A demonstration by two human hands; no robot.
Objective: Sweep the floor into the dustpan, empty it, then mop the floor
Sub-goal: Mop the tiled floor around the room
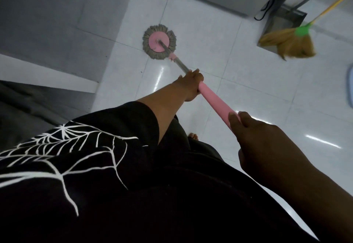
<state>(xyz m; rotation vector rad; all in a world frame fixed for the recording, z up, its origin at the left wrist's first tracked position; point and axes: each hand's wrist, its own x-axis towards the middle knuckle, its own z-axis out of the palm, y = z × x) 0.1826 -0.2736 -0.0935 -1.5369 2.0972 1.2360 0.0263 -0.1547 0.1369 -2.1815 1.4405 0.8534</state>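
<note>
Stage: since the broom is parked at about two o'clock with its bristles over the metal dustpan, I judge sweeping and emptying done and mopping under way.

Left hand: the left hand is wrapped tight round the mop handle where the pink sleeve meets the bare metal tube; set forward like this, it probably steers and presses the head down.

Right hand: the right hand is closed over the near end of the pink sleeve, fingers curled on top; held back at about five o'clock, it likely drives the push and pull.

Mop head: the mop head lies flat on the floor at about eleven o'clock, beside the grey step edge and well apart from the broom; a pink round plate ringed with grey-brown strands (splayed evenly, so it seems to sit level).

Handle: it slants from the head down to the lower right, a low angle suited to long reach.

Floor: white glossy tiles with bright glints; whether wet I cannot tell.

Foot: a bare foot shows just behind the dark clothing.
</note>
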